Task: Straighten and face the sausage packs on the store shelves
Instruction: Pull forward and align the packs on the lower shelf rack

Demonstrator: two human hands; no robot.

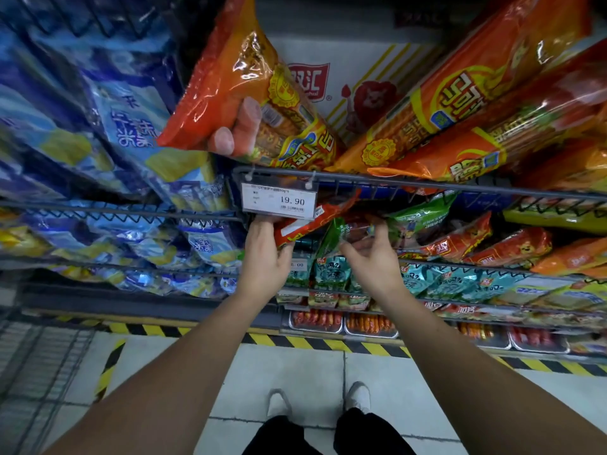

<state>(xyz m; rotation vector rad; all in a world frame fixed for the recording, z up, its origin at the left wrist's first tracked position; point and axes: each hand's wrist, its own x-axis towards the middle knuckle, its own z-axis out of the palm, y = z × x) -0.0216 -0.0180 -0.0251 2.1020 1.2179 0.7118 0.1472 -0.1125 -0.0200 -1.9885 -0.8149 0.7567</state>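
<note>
On the middle wire shelf, my left hand [266,254] grips the near end of a red sausage pack [310,221] that lies slanted just under the price tag [279,201]. My right hand [374,257] is beside it, thumb and curled fingers pinching a green sausage pack [332,236] that stands tilted on its end. More red packs [460,241] and a green pack [420,215] lie askew to the right on the same shelf. On the shelf above lie long orange sausage packs [460,93]; two fingers of another hand [236,129] hold the left one [230,80].
Blue snack bags [131,119] fill the wire shelves on the left. Teal packs [331,270] and trays of sausages [315,318] sit on lower shelves. A white carton [361,80] stands behind the orange packs. Yellow-black tape [295,341] edges the tiled floor by my shoes.
</note>
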